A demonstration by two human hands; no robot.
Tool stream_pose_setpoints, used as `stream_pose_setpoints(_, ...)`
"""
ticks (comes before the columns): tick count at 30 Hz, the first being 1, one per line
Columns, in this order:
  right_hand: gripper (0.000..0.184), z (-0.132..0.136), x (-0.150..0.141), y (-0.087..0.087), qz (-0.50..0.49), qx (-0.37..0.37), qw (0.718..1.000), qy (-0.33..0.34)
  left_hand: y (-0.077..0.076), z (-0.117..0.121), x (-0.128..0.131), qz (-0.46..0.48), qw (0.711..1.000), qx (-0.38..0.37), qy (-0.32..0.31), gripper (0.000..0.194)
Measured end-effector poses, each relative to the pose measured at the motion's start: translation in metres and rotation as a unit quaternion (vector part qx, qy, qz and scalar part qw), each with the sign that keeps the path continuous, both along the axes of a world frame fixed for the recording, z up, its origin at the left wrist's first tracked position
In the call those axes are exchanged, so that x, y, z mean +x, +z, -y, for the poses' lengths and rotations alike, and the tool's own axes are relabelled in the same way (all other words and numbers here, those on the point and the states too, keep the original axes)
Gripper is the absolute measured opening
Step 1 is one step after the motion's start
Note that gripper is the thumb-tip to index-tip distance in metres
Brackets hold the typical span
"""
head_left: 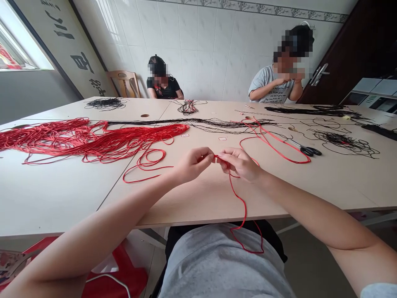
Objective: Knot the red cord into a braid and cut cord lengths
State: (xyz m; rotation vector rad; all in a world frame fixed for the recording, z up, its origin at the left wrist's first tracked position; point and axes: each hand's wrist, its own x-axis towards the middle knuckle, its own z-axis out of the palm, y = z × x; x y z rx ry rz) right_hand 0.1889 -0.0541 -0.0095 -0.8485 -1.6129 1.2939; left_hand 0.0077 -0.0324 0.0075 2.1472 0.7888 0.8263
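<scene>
My left hand and my right hand meet above the table, fingertips pinching a red cord between them. The cord hangs from my right hand past the table edge in a loop over my lap. Another length of red cord lies in a long loop beyond my right hand. To my left, a large bundle of red cords spreads across the table, with loose loops near my left hand. The fingers hide the cord's gripped part.
Black cord bundles and long black strands lie across the pale table, with black-handled scissors at the right. Two seated people work at the far side. A chair stands by the far wall, and a red bag lies on the floor at lower left.
</scene>
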Motion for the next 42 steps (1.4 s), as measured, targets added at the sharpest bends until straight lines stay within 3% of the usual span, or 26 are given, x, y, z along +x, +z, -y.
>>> stream_pose_setpoints(5,0.025,0.006,-0.002,0.002,0.06,0.099,0.99,-0.079,0.004,0.005,0.001,-0.011,1.0,0.017,0.024,0.024)
stream_pose_setpoints(11,0.027,0.01,-0.003,0.005,0.088,0.151,0.979,-0.104,0.011,0.008,0.002,-0.006,0.999,-0.014,0.032,0.024)
stream_pose_setpoints(15,0.026,0.007,0.004,0.007,0.1,0.101,0.989,-0.049,0.013,0.008,-0.002,-0.048,0.999,-0.002,0.01,0.025)
stream_pose_setpoints(20,0.026,0.002,0.006,0.005,0.068,-0.008,0.998,-0.012,0.007,0.006,-0.009,-0.115,0.975,0.192,-0.003,0.021)
stream_pose_setpoints(23,0.025,0.001,0.003,0.002,0.041,-0.041,0.998,0.002,0.002,0.004,-0.01,-0.137,0.953,0.271,0.0,0.02)
stream_pose_setpoints(35,0.023,0.009,-0.006,0.005,0.016,-0.099,0.995,0.029,-0.007,-0.001,-0.004,-0.154,0.913,0.376,0.039,0.019)
stream_pose_setpoints(38,0.021,0.009,-0.006,0.004,0.058,-0.045,0.997,-0.003,-0.008,-0.001,-0.003,-0.139,0.924,0.353,0.042,0.018)
stream_pose_setpoints(42,0.022,0.009,-0.006,0.0,0.126,0.086,0.988,-0.04,-0.004,0.002,-0.004,-0.11,0.967,0.23,0.022,0.015)
